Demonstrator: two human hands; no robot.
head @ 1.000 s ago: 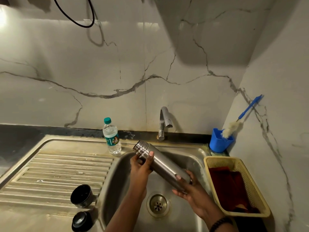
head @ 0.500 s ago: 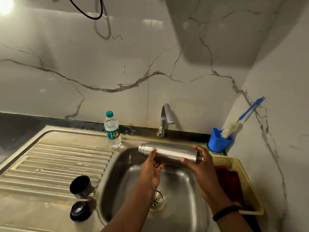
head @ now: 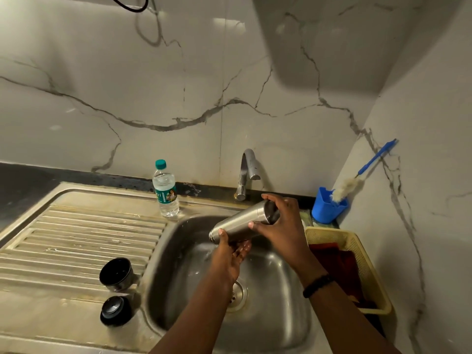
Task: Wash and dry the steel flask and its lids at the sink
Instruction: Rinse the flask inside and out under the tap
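Dim warm light; glare patches on wall tiles (head: 227, 23); large overhead shadow; motion blur; wide-angle bending.

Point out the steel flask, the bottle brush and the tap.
steel flask (head: 238, 222): head view, middle of the body.
bottle brush (head: 346, 187): head view, white bristle head.
tap (head: 246, 172): head view, curved spout.

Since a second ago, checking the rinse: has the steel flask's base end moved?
Yes. The steel flask has tipped: its base rose toward the tap, mouth now lowest.

Steel flask (head: 242, 222) tilted mouth-down over sink basin (head: 288, 315), held in both hands, two black lids (head: 115, 273) on drainboard (head: 76, 238)
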